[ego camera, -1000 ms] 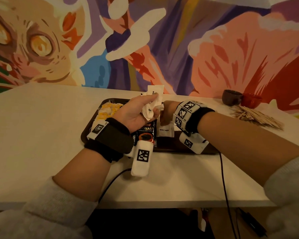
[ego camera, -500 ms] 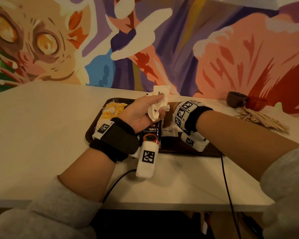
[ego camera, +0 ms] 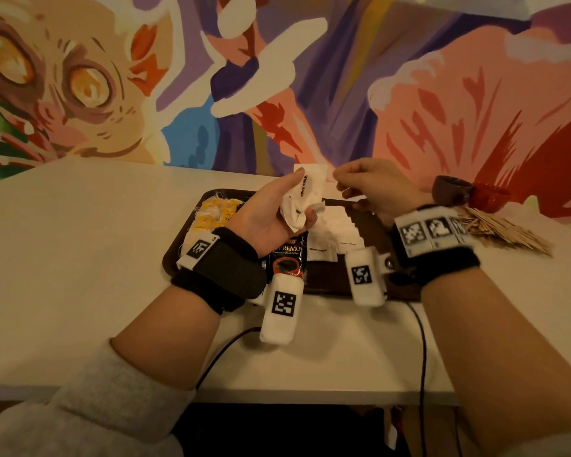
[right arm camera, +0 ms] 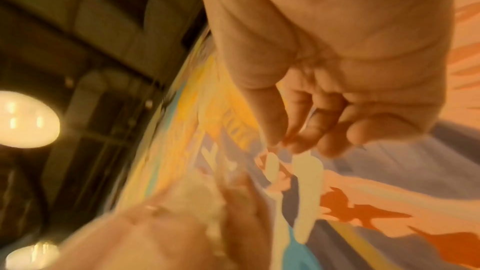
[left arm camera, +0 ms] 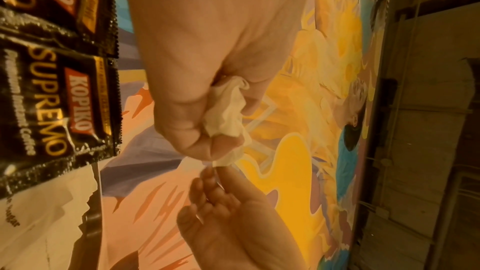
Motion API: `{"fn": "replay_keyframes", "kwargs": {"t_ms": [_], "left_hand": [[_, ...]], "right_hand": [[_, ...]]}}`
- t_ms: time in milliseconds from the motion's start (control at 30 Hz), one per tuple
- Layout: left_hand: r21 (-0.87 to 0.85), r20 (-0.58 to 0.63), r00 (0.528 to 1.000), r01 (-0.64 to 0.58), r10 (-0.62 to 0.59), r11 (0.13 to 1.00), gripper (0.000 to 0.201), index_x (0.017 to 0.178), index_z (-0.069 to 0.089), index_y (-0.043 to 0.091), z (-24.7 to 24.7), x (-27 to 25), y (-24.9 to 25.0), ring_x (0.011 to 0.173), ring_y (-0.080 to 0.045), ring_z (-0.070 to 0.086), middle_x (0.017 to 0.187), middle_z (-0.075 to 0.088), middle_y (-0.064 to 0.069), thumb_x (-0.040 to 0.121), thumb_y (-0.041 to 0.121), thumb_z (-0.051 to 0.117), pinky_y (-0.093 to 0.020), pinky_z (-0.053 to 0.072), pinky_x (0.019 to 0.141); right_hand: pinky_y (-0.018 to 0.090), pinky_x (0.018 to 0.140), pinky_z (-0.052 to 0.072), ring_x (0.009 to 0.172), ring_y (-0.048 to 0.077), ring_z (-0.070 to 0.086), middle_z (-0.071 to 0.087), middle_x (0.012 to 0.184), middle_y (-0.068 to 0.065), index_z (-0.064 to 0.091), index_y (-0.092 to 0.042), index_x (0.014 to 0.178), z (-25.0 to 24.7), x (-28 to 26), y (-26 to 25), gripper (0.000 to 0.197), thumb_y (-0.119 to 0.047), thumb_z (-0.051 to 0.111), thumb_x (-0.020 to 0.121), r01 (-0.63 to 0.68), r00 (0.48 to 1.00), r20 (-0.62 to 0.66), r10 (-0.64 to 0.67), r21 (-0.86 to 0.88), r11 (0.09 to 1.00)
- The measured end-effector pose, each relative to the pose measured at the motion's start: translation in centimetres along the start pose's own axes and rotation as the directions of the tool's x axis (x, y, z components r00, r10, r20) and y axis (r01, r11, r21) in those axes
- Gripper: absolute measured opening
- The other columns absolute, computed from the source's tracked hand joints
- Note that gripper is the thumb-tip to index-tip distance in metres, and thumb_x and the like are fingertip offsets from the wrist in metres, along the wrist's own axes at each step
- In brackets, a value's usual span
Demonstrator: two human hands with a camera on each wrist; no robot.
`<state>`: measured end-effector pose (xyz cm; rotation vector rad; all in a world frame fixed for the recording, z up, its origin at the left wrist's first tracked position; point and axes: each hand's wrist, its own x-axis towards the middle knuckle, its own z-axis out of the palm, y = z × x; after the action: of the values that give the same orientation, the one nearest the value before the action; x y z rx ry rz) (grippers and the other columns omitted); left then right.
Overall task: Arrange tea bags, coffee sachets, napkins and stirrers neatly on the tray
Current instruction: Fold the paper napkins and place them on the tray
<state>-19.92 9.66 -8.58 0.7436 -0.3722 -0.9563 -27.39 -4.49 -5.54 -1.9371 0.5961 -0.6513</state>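
The left hand is raised over the brown tray on the bench, its fingers curled round a bunch of white sugar sachets. The right hand hovers just beside them, fingertips drawn together; whether they pinch anything cannot be told. On the tray lie yellow tea bags, a black coffee sachet and a row of white sachets. Wooden stirrers lie on the bench to the right.

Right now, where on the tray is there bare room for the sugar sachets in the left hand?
Bare patch: the tray floor right of the laid white sugar sachets, under the right hand. Crowded: tea bags at left, coffee sachets mid-front. The left hand grips the bunch.
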Motion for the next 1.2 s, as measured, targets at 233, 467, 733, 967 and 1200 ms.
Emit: {"fn": "replay_keyframes", "kwargs": {"t_ms": [233, 467, 733, 967, 1200], "left_hand": [[0.091, 0.048, 0.999, -0.004, 0.0, 0.996, 0.023, 0.103, 0.055, 0.006, -0.1, 0.3, -0.5, 0.071, -0.021, 0.063, 0.101, 0.062, -0.014, 0.094, -0.005, 0.037, -0.021, 0.049, 0.054], [0.23, 0.104, 0.994, 0.018, -0.043, 0.973, 0.037, 0.116, 0.055, 0.003, 0.0, 0.3, -1.1, 0.084, -0.026, 0.066, 0.106, 0.065, -0.018, 0.09, -0.016, 0.037, -0.027, 0.057, 0.057], [0.354, 0.113, 0.991, 0.032, -0.076, 0.935, 0.038, 0.114, 0.056, 0.008, -0.2, 0.3, -1.3, 0.091, -0.028, 0.066, 0.107, 0.067, -0.015, 0.091, -0.015, 0.037, -0.029, 0.058, 0.06], [0.36, 0.046, 0.998, 0.028, -0.047, 0.932, 0.009, 0.097, 0.059, 0.01, 0.1, 0.2, -1.2, 0.071, -0.016, 0.058, 0.086, 0.067, -0.01, 0.095, 0.006, 0.051, -0.019, 0.047, 0.046], [0.328, -0.062, 0.997, -0.02, 0.043, 0.944, 0.019, 0.106, 0.051, 0.005, -0.1, 0.7, -1.4, 0.068, -0.016, 0.057, 0.089, 0.062, -0.013, 0.09, -0.004, 0.056, -0.017, 0.046, 0.041]], "right_hand": [[0.022, 0.053, 0.043, 0.057, 0.01, 0.056, 0.062, 0.071, 0.001, 0.061, -0.014, 0.083, 1.2, -3.0, 2.3, 0.014, -0.027, 0.062, 0.088, -0.005, 0.994, 0.097, -0.041, 0.436, 0.9], [0.021, 0.052, 0.042, 0.053, 0.007, 0.055, 0.061, 0.061, -0.001, 0.055, -0.013, 0.074, 1.0, -3.3, 4.2, 0.017, -0.002, 0.06, 0.085, -0.033, 0.994, 0.105, -0.034, 0.579, 0.815], [0.02, 0.042, 0.047, 0.056, 0.009, 0.064, 0.07, 0.067, 0.0, 0.054, -0.014, 0.083, 0.3, -3.5, 4.9, 0.014, -0.002, 0.054, 0.09, -0.06, 0.998, 0.058, 0.028, 0.68, 0.731], [0.023, 0.043, 0.05, 0.06, 0.011, 0.065, 0.07, 0.073, -0.001, 0.06, -0.016, 0.086, 0.4, -3.3, 5.3, 0.014, -0.002, 0.059, 0.087, 0.022, 0.999, 0.009, -0.035, 0.639, 0.769], [0.018, 0.045, 0.045, 0.058, 0.006, 0.062, 0.066, 0.074, -0.003, 0.06, -0.013, 0.088, 0.7, -3.1, 5.2, 0.008, -0.009, 0.062, 0.082, 0.087, 0.995, -0.03, -0.091, 0.675, 0.733]]}}
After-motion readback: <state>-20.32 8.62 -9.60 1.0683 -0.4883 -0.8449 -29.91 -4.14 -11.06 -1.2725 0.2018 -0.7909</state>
